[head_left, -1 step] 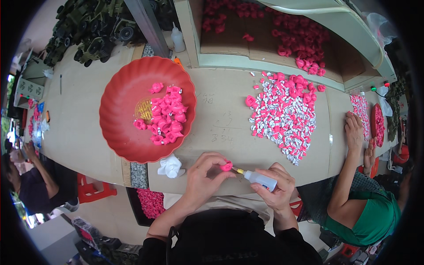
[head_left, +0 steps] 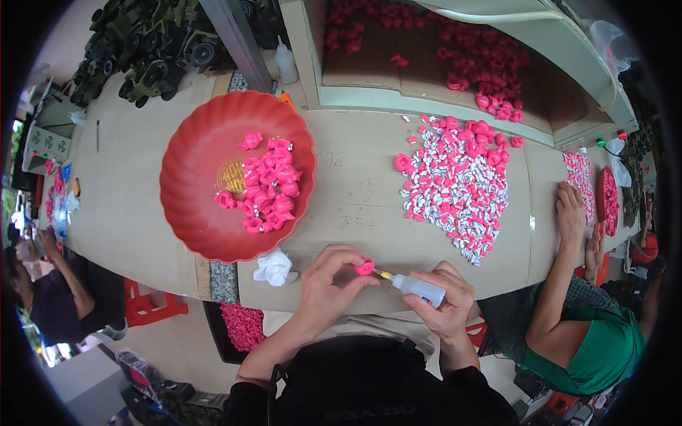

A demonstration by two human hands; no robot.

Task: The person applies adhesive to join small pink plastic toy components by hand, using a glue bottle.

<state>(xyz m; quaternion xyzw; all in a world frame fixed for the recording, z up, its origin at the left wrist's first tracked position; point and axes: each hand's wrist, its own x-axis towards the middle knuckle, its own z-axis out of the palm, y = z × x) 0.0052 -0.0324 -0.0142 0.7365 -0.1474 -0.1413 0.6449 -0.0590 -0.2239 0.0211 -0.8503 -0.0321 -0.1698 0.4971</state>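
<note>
Close to the table's front edge, my left hand [head_left: 332, 280] pinches a small pink plastic part [head_left: 364, 267] between thumb and fingers. My right hand [head_left: 447, 298] is wrapped round a clear squeeze bottle [head_left: 420, 289] with a yellow collar and thin nozzle. The bottle lies nearly level, its nozzle tip pointing left, at or just touching the pink part. Beyond my left hand stands a red scalloped bowl [head_left: 188, 206] with a pile of pink parts [head_left: 273, 186] in it. Past my right hand spreads a heap of small pink and white pieces [head_left: 458, 188].
A crumpled white tissue [head_left: 274, 268] lies beside the bowl. Behind, a shelf box [head_left: 369, 74] holds more pink parts. Another squeeze bottle [head_left: 286, 64] stands by a post. Dark green toy vehicles [head_left: 153, 50] are piled back left. Co-workers sit left and right, one in a green top [head_left: 590, 348].
</note>
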